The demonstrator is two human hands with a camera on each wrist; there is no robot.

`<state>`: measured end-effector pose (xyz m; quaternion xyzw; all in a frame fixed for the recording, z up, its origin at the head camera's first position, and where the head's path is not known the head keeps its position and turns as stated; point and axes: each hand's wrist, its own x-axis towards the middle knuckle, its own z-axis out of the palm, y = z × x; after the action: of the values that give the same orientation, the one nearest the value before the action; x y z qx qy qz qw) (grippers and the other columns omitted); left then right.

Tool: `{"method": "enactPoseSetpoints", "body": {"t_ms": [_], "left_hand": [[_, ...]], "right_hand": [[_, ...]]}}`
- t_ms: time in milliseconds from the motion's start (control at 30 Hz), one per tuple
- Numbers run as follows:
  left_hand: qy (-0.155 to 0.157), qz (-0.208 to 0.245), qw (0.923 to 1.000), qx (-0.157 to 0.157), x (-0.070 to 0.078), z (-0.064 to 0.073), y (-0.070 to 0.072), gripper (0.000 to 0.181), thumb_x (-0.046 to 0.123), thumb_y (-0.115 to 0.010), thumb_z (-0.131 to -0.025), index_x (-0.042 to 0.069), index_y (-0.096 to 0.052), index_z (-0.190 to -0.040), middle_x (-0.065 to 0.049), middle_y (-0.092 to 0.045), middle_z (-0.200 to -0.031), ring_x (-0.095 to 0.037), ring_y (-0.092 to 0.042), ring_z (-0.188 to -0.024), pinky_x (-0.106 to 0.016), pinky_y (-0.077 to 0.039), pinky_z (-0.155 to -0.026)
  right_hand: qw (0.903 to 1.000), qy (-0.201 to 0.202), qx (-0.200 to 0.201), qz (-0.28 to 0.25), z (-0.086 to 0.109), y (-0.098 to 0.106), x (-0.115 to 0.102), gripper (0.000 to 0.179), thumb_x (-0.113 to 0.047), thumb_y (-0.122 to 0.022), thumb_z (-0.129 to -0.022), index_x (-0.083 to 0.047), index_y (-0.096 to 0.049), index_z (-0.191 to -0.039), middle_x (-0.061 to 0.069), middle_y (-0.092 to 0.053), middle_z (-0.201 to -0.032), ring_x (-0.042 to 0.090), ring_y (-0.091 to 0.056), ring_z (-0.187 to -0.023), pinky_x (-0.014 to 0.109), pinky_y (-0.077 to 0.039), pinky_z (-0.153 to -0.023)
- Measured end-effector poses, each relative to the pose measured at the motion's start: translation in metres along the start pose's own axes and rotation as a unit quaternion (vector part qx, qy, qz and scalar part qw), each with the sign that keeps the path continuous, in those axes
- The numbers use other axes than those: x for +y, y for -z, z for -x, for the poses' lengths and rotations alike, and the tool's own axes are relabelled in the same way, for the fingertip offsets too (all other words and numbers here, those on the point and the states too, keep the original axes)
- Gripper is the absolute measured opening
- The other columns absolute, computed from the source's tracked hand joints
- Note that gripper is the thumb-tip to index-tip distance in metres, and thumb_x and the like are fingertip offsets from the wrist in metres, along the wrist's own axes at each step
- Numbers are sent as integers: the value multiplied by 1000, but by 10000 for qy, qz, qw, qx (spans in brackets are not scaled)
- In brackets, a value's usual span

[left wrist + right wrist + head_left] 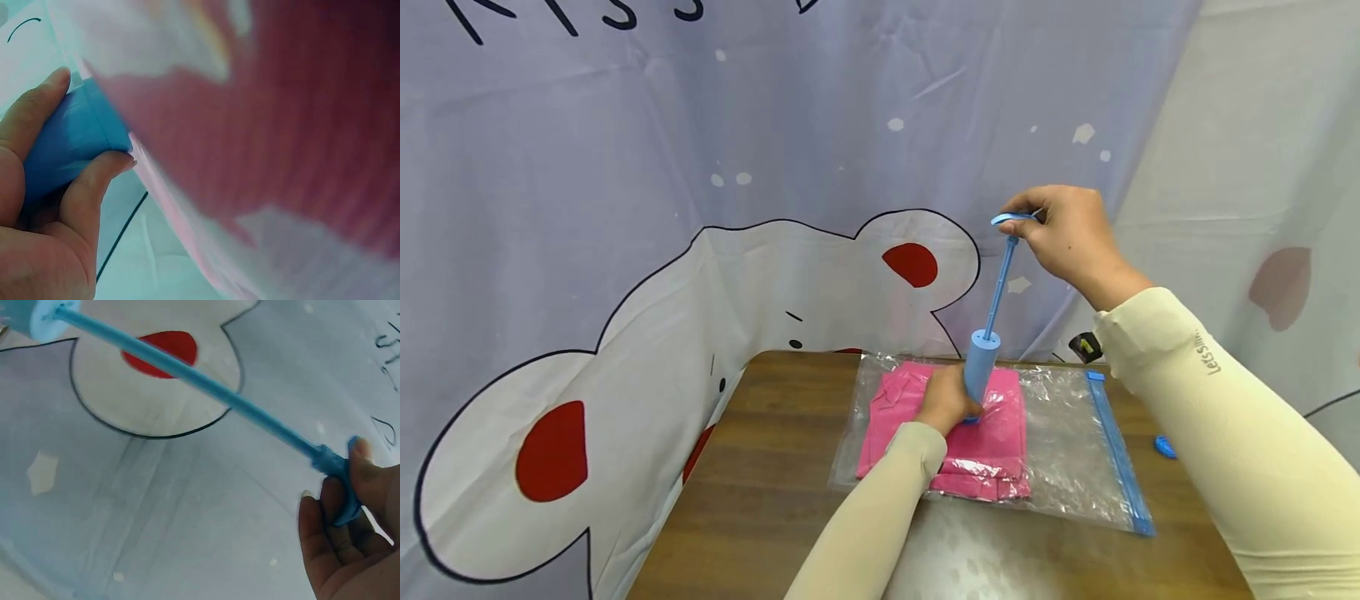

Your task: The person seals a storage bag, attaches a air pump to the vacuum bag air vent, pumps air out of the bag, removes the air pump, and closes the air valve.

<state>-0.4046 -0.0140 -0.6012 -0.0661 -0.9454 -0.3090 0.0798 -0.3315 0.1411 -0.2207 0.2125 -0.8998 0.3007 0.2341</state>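
Observation:
A blue hand pump (981, 364) stands slightly tilted over a clear plastic bag (1063, 446), its rod (1000, 287) drawn far out of the barrel. Low on the barrel, my left hand (949, 398) grips it, with thumb and fingers around the blue body (75, 134) in the left wrist view. High above, my right hand (1063, 229) holds the pump's handle (347, 487) between thumb and curled fingers. Inside the bag lies a folded pink cloth (943, 450), partly hidden by the left hand and pump. The pump's lower end is largely covered by the left hand.
The bag's blue zip edge (1120, 454) runs down its right side. A small blue piece (1165, 447) lies on the wooden table (760, 467) to the right. Behind the bag sits a dark tape measure-like object (1085, 347). A printed curtain (820, 283) hangs behind the table.

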Motion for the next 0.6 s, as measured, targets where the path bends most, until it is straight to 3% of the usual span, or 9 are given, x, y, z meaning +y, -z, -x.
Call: {"method": "enactPoseSetpoints", "body": {"t_ms": [100, 233, 367, 500, 600], "left_hand": [[-19, -82, 10000, -33, 1, 3, -2, 73, 31, -114, -58, 21, -81, -123, 2, -87, -107, -16, -78, -94, -37, -67, -94], [-121, -151, 9998, 49, 2, 3, 0, 73, 30, -113, -58, 21, -80, -123, 2, -87, -107, -18, -79, -96, -37, -67, -94], [-121, -91, 9998, 92, 4, 2, 3, 73, 28, -114, -59, 20, -80, -124, 0, -87, -108, -19, -79, -97, -39, -67, -95], [-164, -13, 9998, 115, 3, 3, 3, 74, 29, -114, -57, 20, -80, -122, 1, -86, -105, -16, -77, -91, -37, -67, -90], [-168, 29, 9998, 128, 2, 2, 2, 73, 30, -114, -56, 21, -80, -120, 3, -85, -102, -13, -74, -86, -35, -65, -86]], "right_hand": [[10000, 12, -72, 18, 4, 0, 1, 17, -20, -84, -105, -11, -88, -118, 16, -86, -109, 21, -61, -82, 26, -43, -72], [9983, 101, -560, 140, 11, -9, 5, 19, -17, -82, -106, -6, -85, -120, 19, -84, -114, 32, -69, -93, 40, -52, -83], [9938, 178, -1088, 166, 27, -43, 22, 17, -13, -84, -103, -2, -84, -116, 21, -83, -111, 37, -76, -99, 52, -60, -91], [9928, 179, -1179, 112, 56, -85, 46, 16, -10, -86, -100, 0, -82, -111, 21, -81, -108, 40, -75, -101, 56, -62, -94], [9938, 155, -1100, 34, 69, -102, 56, 17, -11, -87, -100, 1, -82, -111, 21, -81, -110, 42, -75, -106, 57, -62, -97]]}}
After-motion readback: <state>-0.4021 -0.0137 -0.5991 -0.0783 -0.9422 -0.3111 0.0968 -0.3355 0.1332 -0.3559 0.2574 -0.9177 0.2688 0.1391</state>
